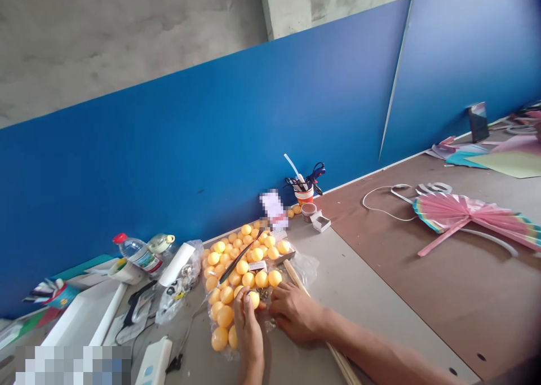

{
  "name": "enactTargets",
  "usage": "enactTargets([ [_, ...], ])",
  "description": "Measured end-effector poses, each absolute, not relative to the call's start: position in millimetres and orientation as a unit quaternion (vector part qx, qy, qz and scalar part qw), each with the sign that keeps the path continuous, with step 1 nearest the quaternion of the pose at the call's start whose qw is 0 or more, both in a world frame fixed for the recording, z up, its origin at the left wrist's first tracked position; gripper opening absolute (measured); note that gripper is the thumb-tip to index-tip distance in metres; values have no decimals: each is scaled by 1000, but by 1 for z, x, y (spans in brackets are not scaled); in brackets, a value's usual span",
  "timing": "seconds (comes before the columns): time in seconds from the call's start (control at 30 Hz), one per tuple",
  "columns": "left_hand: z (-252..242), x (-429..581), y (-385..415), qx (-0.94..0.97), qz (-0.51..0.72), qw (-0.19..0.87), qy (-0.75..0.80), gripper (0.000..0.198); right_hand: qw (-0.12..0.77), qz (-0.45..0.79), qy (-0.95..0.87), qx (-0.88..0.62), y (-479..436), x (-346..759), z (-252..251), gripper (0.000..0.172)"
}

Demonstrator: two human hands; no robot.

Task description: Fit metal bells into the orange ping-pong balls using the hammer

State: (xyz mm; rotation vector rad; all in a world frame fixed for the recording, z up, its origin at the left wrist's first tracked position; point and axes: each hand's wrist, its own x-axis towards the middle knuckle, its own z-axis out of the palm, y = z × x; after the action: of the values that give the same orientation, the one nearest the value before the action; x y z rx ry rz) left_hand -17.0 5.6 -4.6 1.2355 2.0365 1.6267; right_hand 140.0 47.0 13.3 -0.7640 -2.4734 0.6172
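Bare right forearm [372, 341] closest, leading to curled right hand [296, 313] beside small brownish pieces [262, 292], grip hidden. Pinching smooth yellow-orange ball [254, 299] in left hand [250, 326], beside matching balls [225, 316] on grey tabletop [333, 266]. Best held lightly, without denting.

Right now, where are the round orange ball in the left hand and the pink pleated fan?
Round orange ball [254, 300]: head view, its visible side.
Pink pleated fan [468, 209]: head view, where its pleats meet.
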Motion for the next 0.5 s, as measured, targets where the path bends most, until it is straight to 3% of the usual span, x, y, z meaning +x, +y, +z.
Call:
enactTargets([
  [0.2,-5,-14,4,400,559,213,694,45,187,223,-910,-297,44,140,18,14],
  [0.5,0,-9,0,377,561,265,688,42,203,240,-901,-298,44,139,19,16],
])
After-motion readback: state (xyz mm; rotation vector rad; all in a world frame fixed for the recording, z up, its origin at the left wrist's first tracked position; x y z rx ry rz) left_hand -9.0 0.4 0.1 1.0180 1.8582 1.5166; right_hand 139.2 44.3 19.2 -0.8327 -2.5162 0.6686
